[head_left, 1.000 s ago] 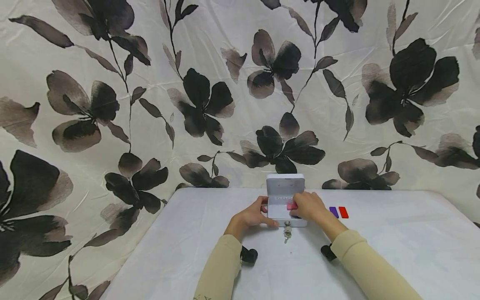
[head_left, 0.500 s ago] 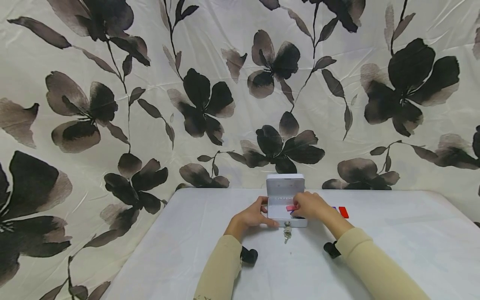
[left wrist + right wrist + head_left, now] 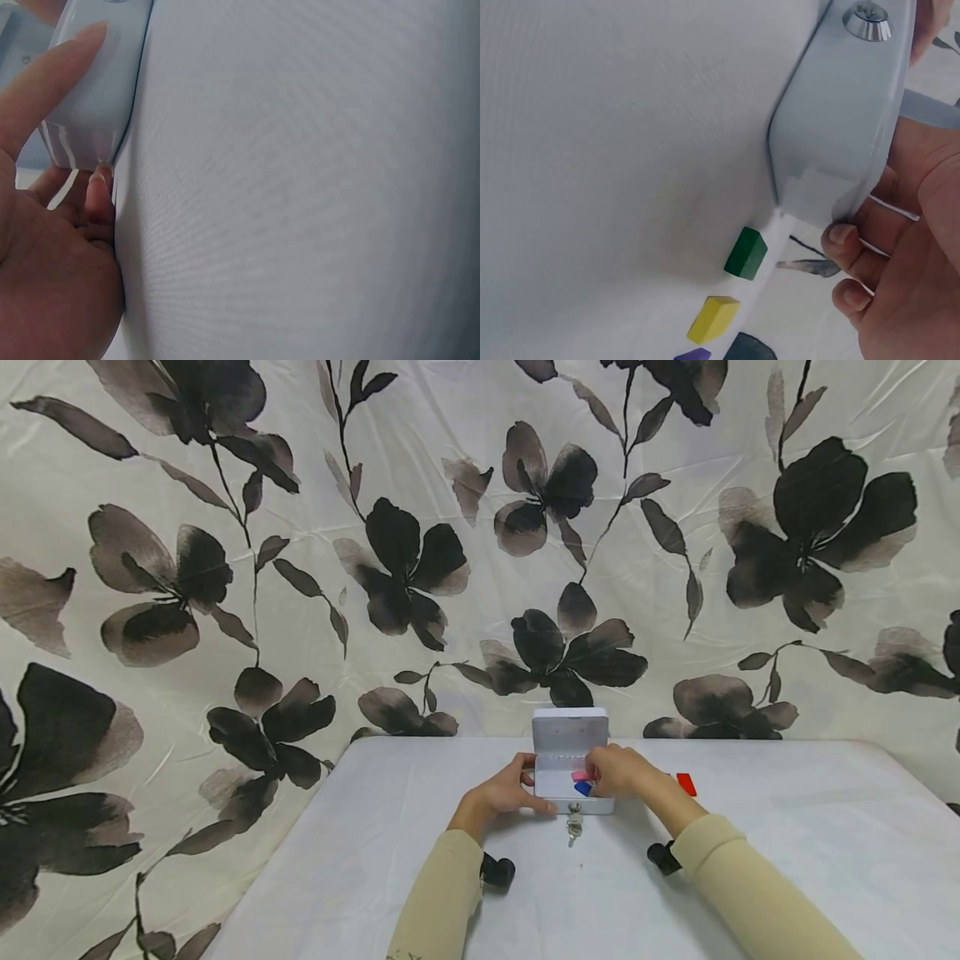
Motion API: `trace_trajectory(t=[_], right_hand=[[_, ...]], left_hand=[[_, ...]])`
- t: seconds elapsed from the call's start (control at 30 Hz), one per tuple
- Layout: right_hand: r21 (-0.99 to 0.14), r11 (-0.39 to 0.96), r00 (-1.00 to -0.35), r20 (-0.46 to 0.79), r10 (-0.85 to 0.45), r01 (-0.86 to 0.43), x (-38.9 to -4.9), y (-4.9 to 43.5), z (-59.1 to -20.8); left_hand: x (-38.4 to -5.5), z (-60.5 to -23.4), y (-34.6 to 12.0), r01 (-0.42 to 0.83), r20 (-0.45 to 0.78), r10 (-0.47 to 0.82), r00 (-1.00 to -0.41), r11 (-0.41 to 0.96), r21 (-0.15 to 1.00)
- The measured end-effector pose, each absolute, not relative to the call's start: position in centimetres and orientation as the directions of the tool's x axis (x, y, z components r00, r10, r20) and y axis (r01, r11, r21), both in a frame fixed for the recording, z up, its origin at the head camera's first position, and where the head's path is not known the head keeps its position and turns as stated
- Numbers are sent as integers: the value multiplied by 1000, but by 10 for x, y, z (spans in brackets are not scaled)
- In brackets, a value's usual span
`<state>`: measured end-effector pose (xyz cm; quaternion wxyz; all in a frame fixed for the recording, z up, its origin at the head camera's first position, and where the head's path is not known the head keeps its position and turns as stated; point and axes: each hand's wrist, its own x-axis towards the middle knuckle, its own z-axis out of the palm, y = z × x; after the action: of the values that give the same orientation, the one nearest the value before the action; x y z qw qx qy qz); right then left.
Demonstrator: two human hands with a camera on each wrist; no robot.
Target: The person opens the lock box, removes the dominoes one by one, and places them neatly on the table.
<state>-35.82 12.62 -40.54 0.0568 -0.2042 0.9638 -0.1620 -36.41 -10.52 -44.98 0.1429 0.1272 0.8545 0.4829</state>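
Note:
A small white metal lockbox point(image 3: 555, 804) stands with its lid point(image 3: 570, 731) raised. My left hand point(image 3: 501, 791) grips its left front corner, thumb on the front wall and fingers round the side, as the left wrist view also shows. Inside the box lie a pink block point(image 3: 580, 775) and a tilted blue block point(image 3: 582, 787). Reaching in over the right wall, my right hand point(image 3: 621, 771) seems to pinch the blue block, though its fingertips are mostly hidden. In the right wrist view its other fingers point(image 3: 855, 259) curl beside the box's outer wall.
Keys point(image 3: 575, 831) hang from the front lock point(image 3: 868, 21). Right of the box are a red block point(image 3: 686, 784), a green block point(image 3: 745, 253), a yellow block point(image 3: 713, 319) and a purple block point(image 3: 693, 355). A flowered cloth point(image 3: 420, 443) hangs behind the white table point(image 3: 375, 827).
The blue block has come into view beside my right fingers, and the pink block shows slightly farther left. My right forearm has shifted a little right, covering the purple block. The left hand stays put.

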Motion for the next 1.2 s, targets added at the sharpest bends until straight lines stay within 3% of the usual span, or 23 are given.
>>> trace_trajectory(t=[0.6,0.93,1.2], right_hand=[[-229,870,-899,154,-410,-436,-354,115,-413],[-285,861,-906,123,-404,-422,-359,105,-416],[-409,756,-850,109,-515,-510,-364,110,-416]], left_hand=[[-363,-449,-106,100,-107,370,-923,498,861],[-364,-449,-106,96,-107,366,-924,495,863],[-362,-449,-106,88,-115,367,-923,492,866]])
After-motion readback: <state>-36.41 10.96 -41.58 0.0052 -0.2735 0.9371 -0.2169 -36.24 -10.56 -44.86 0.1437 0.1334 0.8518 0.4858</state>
